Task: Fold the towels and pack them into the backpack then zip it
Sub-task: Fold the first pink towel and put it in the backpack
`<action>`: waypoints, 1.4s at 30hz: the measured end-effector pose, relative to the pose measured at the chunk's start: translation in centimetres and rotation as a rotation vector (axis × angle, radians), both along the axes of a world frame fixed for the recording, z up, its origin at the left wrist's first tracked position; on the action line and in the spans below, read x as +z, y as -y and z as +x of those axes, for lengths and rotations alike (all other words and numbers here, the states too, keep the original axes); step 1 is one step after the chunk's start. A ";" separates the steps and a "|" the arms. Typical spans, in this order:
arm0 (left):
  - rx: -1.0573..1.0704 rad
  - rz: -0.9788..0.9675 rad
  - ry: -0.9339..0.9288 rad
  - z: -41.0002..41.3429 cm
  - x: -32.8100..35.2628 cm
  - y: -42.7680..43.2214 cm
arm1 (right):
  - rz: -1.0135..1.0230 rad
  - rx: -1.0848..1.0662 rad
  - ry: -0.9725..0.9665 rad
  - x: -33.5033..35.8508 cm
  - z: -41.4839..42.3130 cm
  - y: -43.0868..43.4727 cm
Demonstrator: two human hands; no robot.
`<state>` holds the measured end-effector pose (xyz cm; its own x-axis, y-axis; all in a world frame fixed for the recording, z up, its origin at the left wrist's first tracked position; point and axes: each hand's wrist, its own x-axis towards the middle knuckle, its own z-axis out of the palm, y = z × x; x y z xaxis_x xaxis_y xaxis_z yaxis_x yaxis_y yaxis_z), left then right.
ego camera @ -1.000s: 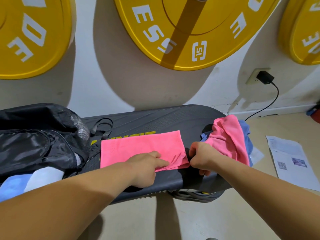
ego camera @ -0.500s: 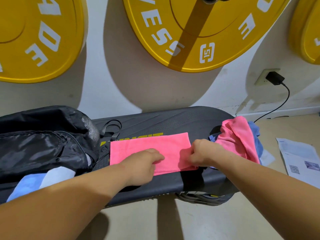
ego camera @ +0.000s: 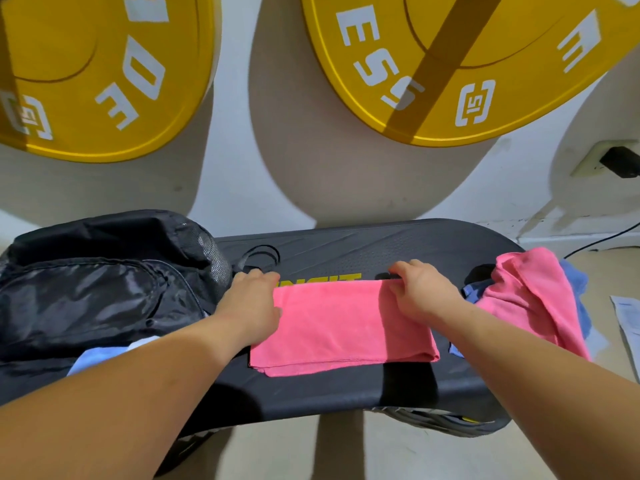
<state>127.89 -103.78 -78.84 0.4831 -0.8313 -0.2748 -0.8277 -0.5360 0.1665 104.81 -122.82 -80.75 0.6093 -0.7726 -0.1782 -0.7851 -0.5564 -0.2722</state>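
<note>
Head view shows a folded pink towel (ego camera: 343,327) lying flat on the black bench (ego camera: 346,396). The left hand (ego camera: 254,299) presses down on its left edge, fingers flat. The right hand (ego camera: 420,292) pinches its far right corner. A black backpack (ego camera: 97,289) sits at the left. More towels (ego camera: 533,296) are piled at the right.

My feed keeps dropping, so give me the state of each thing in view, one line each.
Pink towel: folded, flat on the bench.
Left hand: on the towel's far left corner.
Right hand: on the towel's far right corner.
Towel pile: crumpled, unfolded, pink over blue.
Backpack: lying on the bench's left end; something light blue shows at its near edge.
Bench: flat, bearing everything.
Charger: plugged into the wall.
</note>
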 end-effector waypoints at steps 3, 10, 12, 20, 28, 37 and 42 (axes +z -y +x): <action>0.023 0.107 0.058 -0.2 0.3 0.4 | 0.015 0.009 -0.009 0.3 -0.3 0.2; 0.231 -0.085 -0.244 -0.2 2.3 0.9 | 0.425 -0.180 0.332 3.1 -1.0 -0.3; 0.368 -0.253 -0.368 -0.4 3.4 1.3 | 0.565 -0.267 0.414 3.7 -1.7 -0.4; 0.163 -0.380 -0.120 2.3 5.8 7.6 | 1.125 -0.305 0.205 3.5 -2.8 -2.8; -0.077 -0.342 0.134 -0.6 7.4 13.0 | 1.113 -0.185 -0.052 2.7 -1.9 -6.3; -0.616 -0.032 -0.052 -7.7 2.0 0.0 | 0.324 0.092 0.075 3.0 -3.8 -4.0; -0.717 0.039 0.038 -7.3 -0.1 -2.4 | 0.205 0.358 0.065 2.4 -2.7 -6.3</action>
<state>120.55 -101.43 -78.98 -0.1685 -0.9373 -0.3050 -0.9830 0.1369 0.1223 102.15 -116.50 -78.40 0.8482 -0.4620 -0.2590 -0.5293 -0.7203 -0.4484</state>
